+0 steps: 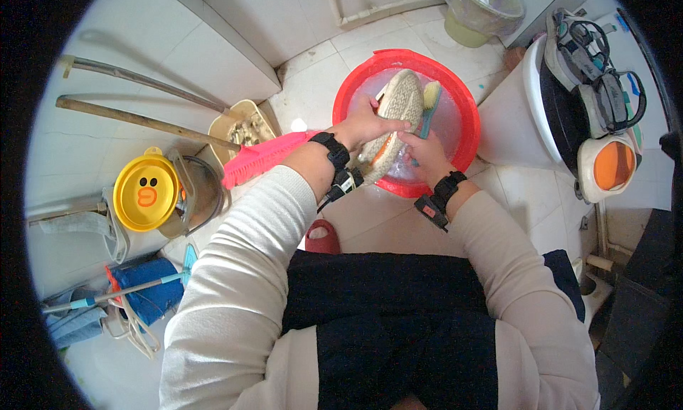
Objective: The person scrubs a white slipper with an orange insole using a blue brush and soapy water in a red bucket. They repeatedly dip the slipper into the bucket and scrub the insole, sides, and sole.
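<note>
My left hand (368, 126) grips a beige knit shoe (399, 98) and holds it tilted over a red plastic basin (341, 98). Orange shows along the shoe's opening, and part of its near end is hidden by my wrist. A scrub brush (431, 108) with a teal handle and pale yellow bristles is in my right hand (431, 155), bristle end pointing away from me. The brush head is beside the shoe, and my right fingers are close to the shoe's side. Cloudy, sudsy water (448, 124) lies in the basin below both hands.
Left of the basin are a pink broom (261, 156), a beige dustpan (272, 124) and a yellow duck-face basin (160, 191). Grey-and-white footwear (592, 90) rests on a black-topped white stand (512, 108) at right. A lined green bin (464, 31) stands behind.
</note>
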